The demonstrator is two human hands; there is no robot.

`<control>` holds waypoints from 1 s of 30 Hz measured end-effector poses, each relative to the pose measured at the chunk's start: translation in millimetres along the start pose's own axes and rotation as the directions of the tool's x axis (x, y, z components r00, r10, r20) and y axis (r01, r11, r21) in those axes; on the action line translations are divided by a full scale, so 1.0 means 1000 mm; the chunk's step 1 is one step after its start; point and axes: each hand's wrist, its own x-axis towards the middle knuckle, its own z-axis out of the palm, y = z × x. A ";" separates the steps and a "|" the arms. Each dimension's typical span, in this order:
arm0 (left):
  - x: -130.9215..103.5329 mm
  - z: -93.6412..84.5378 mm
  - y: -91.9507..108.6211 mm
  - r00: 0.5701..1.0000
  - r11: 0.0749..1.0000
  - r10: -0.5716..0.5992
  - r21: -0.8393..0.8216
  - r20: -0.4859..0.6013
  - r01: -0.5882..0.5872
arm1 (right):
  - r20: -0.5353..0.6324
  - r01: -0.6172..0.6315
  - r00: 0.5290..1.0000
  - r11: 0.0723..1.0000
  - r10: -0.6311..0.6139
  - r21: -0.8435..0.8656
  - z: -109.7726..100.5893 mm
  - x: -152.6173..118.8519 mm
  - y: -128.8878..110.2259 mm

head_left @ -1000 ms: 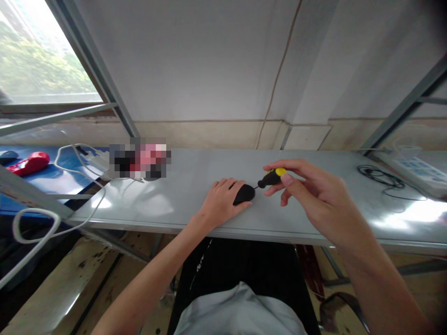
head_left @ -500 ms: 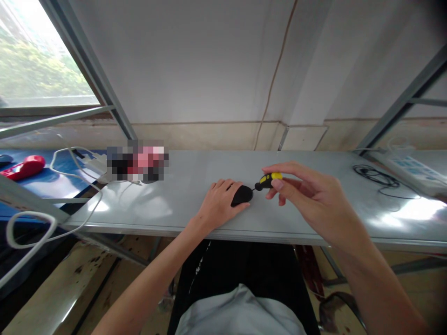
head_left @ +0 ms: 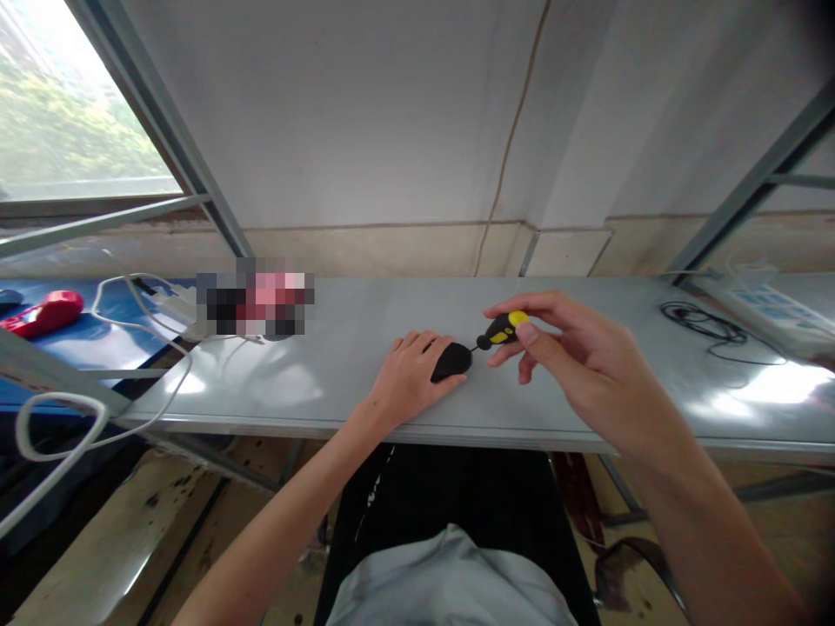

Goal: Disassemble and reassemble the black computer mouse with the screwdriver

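A black computer mouse [head_left: 452,362] lies on the grey desktop [head_left: 365,313], one end toward the right. My left hand [head_left: 417,369] grips it from the left, fingers over the far side and thumb along the near side. In my right hand [head_left: 561,343] is a short screwdriver [head_left: 501,330] with a black and yellow handle, pinched between thumb and fingers. Its thin shaft points left and down to the right end of the mouse, where the tip seems to touch. The exact contact spot is too small to make out.
A coiled black cable [head_left: 704,323] lies on the right, beside a white power strip [head_left: 783,313]. At left are a blurred-out patch [head_left: 254,297], white cables [head_left: 97,304] and a red object [head_left: 56,311] on a blue surface. Metal frame posts rise on both sides.
The screwdriver handle has tilted up slightly, and the fingers of my right hand have shifted and turned on it. My left hand and the mouse stay in place.
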 end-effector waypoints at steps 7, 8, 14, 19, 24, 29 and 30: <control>0.000 -0.002 0.000 1.000 1.000 0.009 0.011 0.007 -0.009 | -0.001 -0.040 0.999 0.999 0.040 0.016 -0.001 -0.001 -0.003; 0.000 -0.002 0.000 1.000 1.000 0.009 0.009 0.006 -0.009 | -0.002 -0.040 0.999 0.999 0.040 0.018 -0.001 -0.001 -0.003; 0.000 -0.001 0.000 1.000 1.000 0.004 -0.003 -0.009 -0.004 | -0.019 -0.007 1.000 1.000 0.008 0.029 0.001 0.001 -0.001; 0.000 0.000 0.000 1.000 1.000 0.007 0.003 -0.006 -0.007 | -0.026 -0.028 0.999 1.000 0.028 -0.013 0.001 0.000 -0.003; 0.000 0.000 -0.001 1.000 1.000 0.014 0.002 -0.008 -0.014 | -0.015 -0.003 1.000 1.000 0.003 -0.030 0.000 -0.001 -0.004; 0.000 0.001 -0.002 1.000 1.000 0.015 0.010 -0.010 -0.015 | 0.008 0.021 1.000 0.999 -0.021 -0.025 -0.001 -0.001 -0.004; 0.000 0.001 -0.002 1.000 1.000 0.014 0.013 -0.011 -0.014 | 0.011 0.024 1.000 0.999 -0.024 -0.029 -0.001 -0.001 -0.004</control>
